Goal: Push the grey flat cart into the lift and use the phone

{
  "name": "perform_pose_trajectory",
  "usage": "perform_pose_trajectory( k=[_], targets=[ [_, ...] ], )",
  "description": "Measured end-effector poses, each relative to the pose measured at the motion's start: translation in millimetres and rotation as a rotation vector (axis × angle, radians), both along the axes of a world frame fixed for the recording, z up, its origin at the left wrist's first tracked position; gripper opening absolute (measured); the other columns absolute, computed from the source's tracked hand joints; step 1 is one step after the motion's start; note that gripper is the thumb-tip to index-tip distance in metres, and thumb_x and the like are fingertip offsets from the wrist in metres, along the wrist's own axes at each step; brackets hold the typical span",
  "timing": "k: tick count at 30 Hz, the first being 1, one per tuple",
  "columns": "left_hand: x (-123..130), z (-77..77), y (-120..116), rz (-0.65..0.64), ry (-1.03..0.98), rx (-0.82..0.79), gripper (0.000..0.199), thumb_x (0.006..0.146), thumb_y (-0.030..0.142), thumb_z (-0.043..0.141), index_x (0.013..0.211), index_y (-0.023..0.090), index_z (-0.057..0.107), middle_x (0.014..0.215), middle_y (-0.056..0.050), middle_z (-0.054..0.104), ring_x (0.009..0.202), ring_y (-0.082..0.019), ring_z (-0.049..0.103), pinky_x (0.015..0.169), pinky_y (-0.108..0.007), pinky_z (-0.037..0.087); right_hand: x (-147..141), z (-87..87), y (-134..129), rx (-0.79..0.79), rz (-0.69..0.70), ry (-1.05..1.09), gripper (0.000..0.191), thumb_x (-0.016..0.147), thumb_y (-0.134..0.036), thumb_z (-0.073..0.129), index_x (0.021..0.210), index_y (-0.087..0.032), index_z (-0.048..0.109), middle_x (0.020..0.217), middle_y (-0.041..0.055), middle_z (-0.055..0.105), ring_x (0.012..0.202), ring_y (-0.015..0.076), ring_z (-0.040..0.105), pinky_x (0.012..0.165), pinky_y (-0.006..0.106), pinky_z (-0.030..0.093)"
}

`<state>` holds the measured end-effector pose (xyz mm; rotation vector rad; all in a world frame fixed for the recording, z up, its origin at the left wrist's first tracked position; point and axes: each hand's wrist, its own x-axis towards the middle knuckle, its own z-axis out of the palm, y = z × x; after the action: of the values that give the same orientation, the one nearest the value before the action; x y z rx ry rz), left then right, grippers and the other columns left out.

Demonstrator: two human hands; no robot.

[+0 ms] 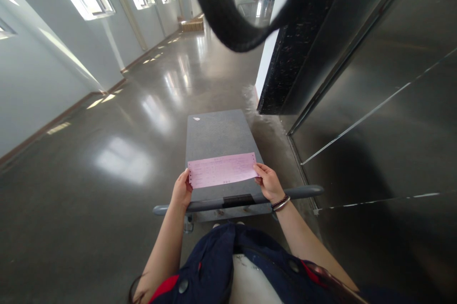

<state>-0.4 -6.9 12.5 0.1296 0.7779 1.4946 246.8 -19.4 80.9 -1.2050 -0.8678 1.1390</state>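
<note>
Grey cart (218,135) below, left hand (182,190) and right hand (269,182) pinch opposite ends of a pink, seemingly printed slip (223,169).

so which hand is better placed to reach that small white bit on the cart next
The left hand, probably, though it holds the pink sheet: the white bit lies at the far left of the cart.

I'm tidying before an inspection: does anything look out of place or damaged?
A small white scrap lies alone near the far left corner of the grey cart, looking like stray litter. The black panel on the right is flecked with pale marks, perhaps scuffs. The pink sheet shows no obvious tear.
</note>
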Motion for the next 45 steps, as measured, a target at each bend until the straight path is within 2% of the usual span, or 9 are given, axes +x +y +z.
perform_pose_trajectory(
  k=[11,17,25,45],
  targets=[
    [-0.6,-2.3,1.1,-0.007,0.012,0.015,0.011,0.085,0.012,0.051,0.078,0.009,0.06,0.07,-0.003,0.064,0.057,-0.009,0.059,0.054,-0.02,0.05,-0.5,2.0,-0.6,-0.007,-0.023,0.003,0.045,0.04,-0.041,0.08,0.069,-0.013,0.062,0.054,-0.0022,0.048,0.044,0.0031,0.03,0.04,0.017,0.022],
    [-0.7,-3.8,1.8,-0.008,0.003,0.028,0.005,0.077,0.014,0.061,0.077,0.009,0.06,0.068,-0.002,0.063,0.055,-0.009,0.057,0.052,-0.02,0.048,-1.2,2.0,-0.4,-0.001,-0.024,0.006,0.045,0.04,-0.041,0.08,0.069,-0.013,0.062,0.054,-0.0021,0.047,0.043,0.0031,0.029,0.039,0.017,0.02],
    [-0.8,-2.0,0.8,0.002,-0.044,-0.012,0.017,0.087,0.012,0.045,0.078,0.01,0.06,0.07,-0.003,0.064,0.057,-0.01,0.059,0.051,-0.021,0.047,-1.3,2.2,-0.7,-0.002,-0.029,0.013,0.046,0.037,-0.041,0.082,0.066,-0.012,0.061,0.054,-0.0021,0.048,0.043,0.0023,0.03,0.039,0.016,0.022],
    [0.0,-8.4,2.9,-0.03,-0.024,0.059,0.011,0.082,0.013,0.05,0.081,0.008,0.06,0.069,-0.002,0.064,0.056,-0.009,0.058,0.049,-0.019,0.046,-1.4,2.3,-0.9,-0.003,-0.032,0.023,0.047,0.036,-0.041,0.083,0.065,-0.012,0.061,0.054,-0.0027,0.049,0.042,0.0017,0.031,0.038,0.015,0.022]
  ],
)
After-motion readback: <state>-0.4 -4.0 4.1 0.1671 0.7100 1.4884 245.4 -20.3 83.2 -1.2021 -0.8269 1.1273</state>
